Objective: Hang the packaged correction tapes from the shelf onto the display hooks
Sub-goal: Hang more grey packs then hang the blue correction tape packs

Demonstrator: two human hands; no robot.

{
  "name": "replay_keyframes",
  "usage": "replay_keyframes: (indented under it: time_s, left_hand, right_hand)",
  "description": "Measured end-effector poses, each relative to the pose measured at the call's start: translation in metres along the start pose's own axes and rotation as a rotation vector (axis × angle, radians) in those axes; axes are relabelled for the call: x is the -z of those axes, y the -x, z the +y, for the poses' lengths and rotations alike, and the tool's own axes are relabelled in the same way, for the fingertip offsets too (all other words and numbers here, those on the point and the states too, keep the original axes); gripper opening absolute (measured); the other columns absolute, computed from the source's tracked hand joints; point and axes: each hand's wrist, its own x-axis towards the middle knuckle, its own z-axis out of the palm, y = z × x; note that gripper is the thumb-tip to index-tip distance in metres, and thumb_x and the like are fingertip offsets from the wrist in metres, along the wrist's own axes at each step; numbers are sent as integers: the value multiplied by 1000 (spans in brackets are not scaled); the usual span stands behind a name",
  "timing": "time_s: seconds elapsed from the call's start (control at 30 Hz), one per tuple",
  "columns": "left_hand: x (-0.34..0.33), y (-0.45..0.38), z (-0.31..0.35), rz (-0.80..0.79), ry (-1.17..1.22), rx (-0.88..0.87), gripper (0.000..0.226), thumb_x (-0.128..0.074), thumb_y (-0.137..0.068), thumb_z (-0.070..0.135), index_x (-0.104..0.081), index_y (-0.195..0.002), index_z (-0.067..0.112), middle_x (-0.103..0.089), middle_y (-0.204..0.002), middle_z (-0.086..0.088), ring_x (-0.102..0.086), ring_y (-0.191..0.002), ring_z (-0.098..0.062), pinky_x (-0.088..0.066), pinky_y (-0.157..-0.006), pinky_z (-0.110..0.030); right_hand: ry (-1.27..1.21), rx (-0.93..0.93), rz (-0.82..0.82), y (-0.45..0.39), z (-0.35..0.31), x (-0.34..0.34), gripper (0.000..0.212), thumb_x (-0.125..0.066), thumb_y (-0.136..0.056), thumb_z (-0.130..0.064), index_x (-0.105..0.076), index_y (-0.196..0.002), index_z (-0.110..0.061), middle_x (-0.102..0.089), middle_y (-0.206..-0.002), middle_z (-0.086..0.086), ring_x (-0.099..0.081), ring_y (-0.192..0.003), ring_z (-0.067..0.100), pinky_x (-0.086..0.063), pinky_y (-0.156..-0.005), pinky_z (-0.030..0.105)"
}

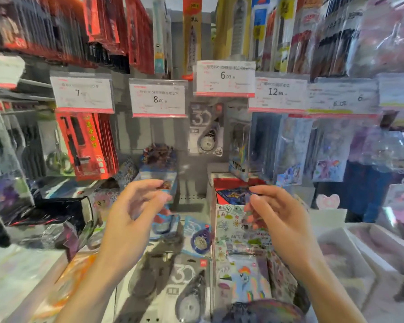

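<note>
Four price tags point(158, 98): 7, 8.00, 6.00, 12.

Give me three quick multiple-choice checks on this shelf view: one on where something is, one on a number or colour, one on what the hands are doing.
1. Where does the grey correction tape pack hang?
A. under the 6.00 tag
B. under the 7 tag
C. left of the red packs

2. What price shows on the tag left of the 6.00 tag?
A. 12
B. 8.00
C. 3.00

3. What are the hands doing?
A. both lie flat on the shelf
B. both are raised, fingers loosely curled
C. right hand grips a price tag

Answers:
1 A: the pack hangs directly beneath the 6.00 tag.
2 B: it reads 8.00.
3 B: the left hand and right hand are raised above the loose tape packs; blur hides whether either pinches anything.
</note>
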Motion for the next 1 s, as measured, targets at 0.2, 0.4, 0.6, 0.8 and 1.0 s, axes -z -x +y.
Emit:
replay_keyframes:
  time_s: [0.2, 0.4, 0.6, 0.8, 1.0]
  left_hand:
    - [42, 17, -26, 13, 85, 81, 28, -68, -80, 32, -69, -107, 24, -79, -90, -1, -72, -72, -12, -58, -63, -23]
    - [110, 2, -41, -111, 104, 88, 30, -70, -81, 38, -71, -108, 27, -79, -91, -4, -75, -73, -14, -58, -64, -18]
    - [174, -22, -54, -138, 54, 94, 17, -67, -93, 10, -68, -109, 17, -77, -88, -4, -72, -70, -3, -55, -66, -13]
    - [213, -41, -66, -213, -79, 104, 19, -67, -95, 4, -68, -107, 19, -73, -84, -4, -68, -67, -5, -51, -67, -9]
    - [213, -60, -110, -333, -346, 149, 23, -69, -96, 16, -64, -104, 37, -68, -81, 6, -66, -77, -20, -49, -69, -22]
  right_hand:
    - [48, -72, 47, 36, 9, -35, 10, -65, -99, -13, -73, -105, -17, -78, -77, 4, -69, -61, 9, -54, -57, 15]
    - [78, -85, 147, 56, 5, -102, 10, -65, -99, -8, -73, -105, -10, -77, -73, 2, -68, -59, 8, -55, -57, 16]
    - [150, -94, 148, 57, 6, -162, 10, -65, -99, -8, -73, -105, -9, -75, -71, 0, -65, -60, 10, -53, -57, 15]
    - [304, -120, 100, 41, 26, -187, 10, -68, -98, -16, -74, -102, -22, -79, -78, -3, -67, -62, 2, -50, -57, 11]
    - [447, -184, 2, 14, 61, -199, 8, -66, -99, -20, -73, -100, -23, -77, -86, 7, -69, -74, 21, -56, -66, 25]
